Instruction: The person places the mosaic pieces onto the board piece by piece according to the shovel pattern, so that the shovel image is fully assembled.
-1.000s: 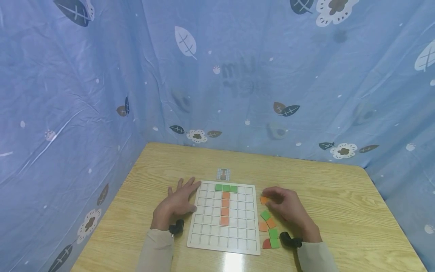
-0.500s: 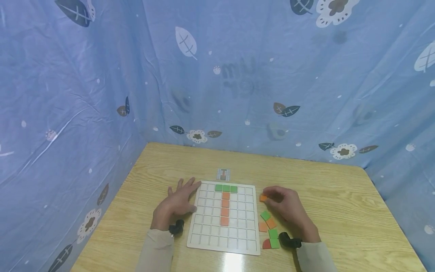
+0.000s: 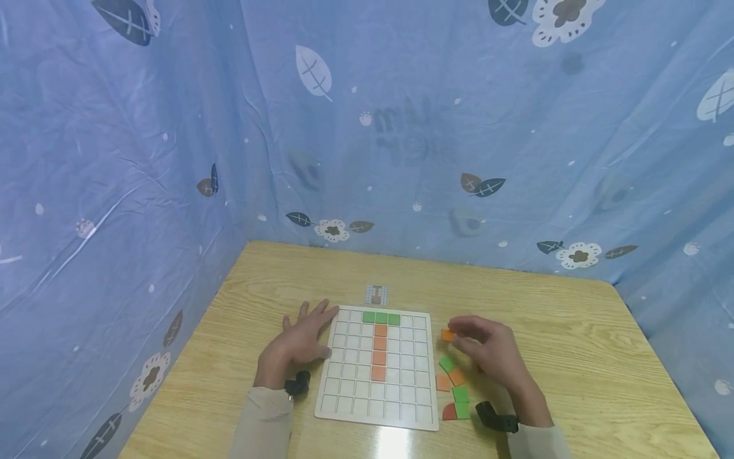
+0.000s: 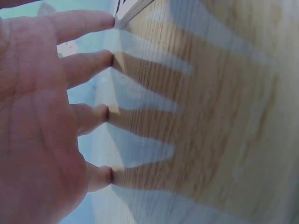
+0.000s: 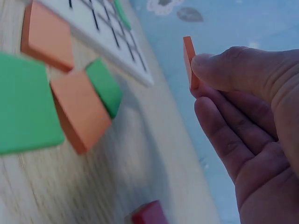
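Observation:
My right hand [image 3: 494,349] pinches an orange square tile [image 5: 188,60] between thumb and fingers, just right of the white grid board [image 3: 348,387]. In the right wrist view the tile stands on edge, raised off the table. With fingers spread, my left hand [image 3: 298,339] rests at the board's left side; its fingertips touch the table, and the index fingertip meets the board's corner in the left wrist view. On the board, a row of green tiles [image 3: 381,317] lies at the far side, with a column of orange tiles [image 3: 379,358] running down from its middle.
Loose tiles lie right of the board: green [image 3: 460,395], orange [image 3: 443,383] and a red rounded piece [image 3: 449,412]. Another red piece [image 5: 150,214] lies below the right hand. A small pattern card [image 3: 376,294] sits beyond the board. Blue patterned curtain [image 3: 413,127] encloses the table.
My right hand has moved slightly right, carrying the orange tile a little away from the board. The left hand and the tiles on the board stay where they were.

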### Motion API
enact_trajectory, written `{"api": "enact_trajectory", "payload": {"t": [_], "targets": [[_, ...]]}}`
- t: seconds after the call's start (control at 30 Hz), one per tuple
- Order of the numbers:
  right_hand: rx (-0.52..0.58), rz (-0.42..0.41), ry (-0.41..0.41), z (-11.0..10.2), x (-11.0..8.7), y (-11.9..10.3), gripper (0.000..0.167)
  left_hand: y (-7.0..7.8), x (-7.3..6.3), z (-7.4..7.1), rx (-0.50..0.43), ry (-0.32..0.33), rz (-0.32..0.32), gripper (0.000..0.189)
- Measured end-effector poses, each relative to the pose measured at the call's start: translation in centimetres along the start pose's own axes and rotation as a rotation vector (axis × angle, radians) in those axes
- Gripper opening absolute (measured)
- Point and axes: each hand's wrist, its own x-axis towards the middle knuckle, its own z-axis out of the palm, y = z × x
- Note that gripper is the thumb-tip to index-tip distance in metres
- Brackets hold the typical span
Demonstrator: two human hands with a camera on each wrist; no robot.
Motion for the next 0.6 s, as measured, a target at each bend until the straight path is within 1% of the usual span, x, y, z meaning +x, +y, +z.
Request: {"api": "enact_trajectory", "payload": {"t": [0.1,0.27,0.43,0.6], "targets": [[-0.008,-0.021,0.01,0.0,-0.3,-0.8,0.031,0.0,0.1,0.0,0.002,0.0,-0.003,0.094],[0.019,-0.019,0.002,0.3,-0.9,-2.2,0.03,0.0,0.0,0.1,0.0,0.003,-0.002,0.094],[0.011,-0.033,-0.007,0.9,-1.4,-3.3,0.028,0.0,0.0,0.1,0.001,0.003,-0.008,0.094],[0.016,-0.012,-0.025,1.7,-1.7,-3.9,0.03,0.0,0.0,0.1,0.004,0.003,-0.007,0.095]]}}
